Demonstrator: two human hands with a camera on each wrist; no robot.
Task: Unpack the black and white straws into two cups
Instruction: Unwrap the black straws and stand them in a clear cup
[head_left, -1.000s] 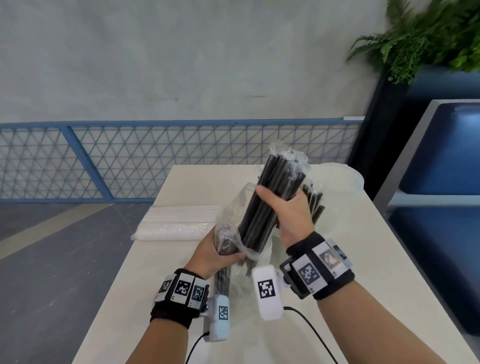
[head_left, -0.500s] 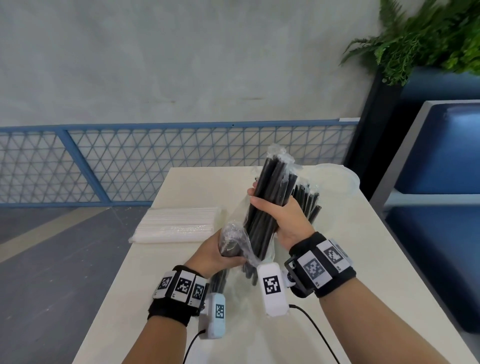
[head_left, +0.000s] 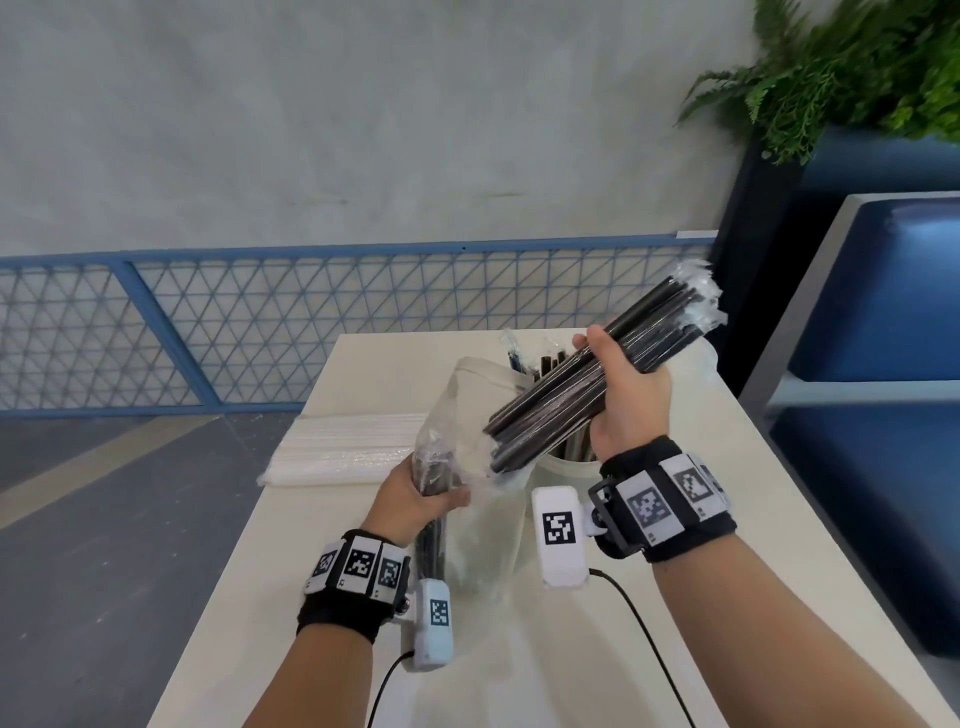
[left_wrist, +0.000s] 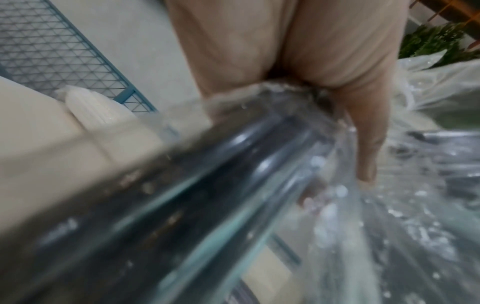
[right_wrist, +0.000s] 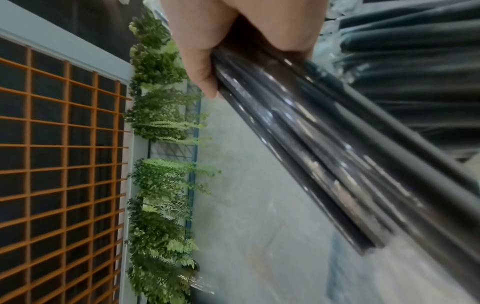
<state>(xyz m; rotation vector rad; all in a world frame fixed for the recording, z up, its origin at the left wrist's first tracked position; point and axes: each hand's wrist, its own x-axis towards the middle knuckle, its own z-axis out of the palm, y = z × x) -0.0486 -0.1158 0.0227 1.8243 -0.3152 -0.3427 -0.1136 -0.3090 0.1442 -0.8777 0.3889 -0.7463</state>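
1. Two hands: the left hand (head_left: 415, 499) and the right hand (head_left: 631, 395).
2. One clear plastic bag (head_left: 478, 415).
3. One pack of white straws (head_left: 343, 452), at nine o'clock of the bag.
4. One cup (head_left: 566, 470) in view.
5. Black straws (head_left: 597, 384): too many and too bunched to count.

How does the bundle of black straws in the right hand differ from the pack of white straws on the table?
The black straw bundle is held in the air, tilted, by the right hand, already out of the clear bag that the left hand grips. The white straw pack lies flat and untouched at the table edge, still sealed. Both are long bundles wrapped in clear plastic.
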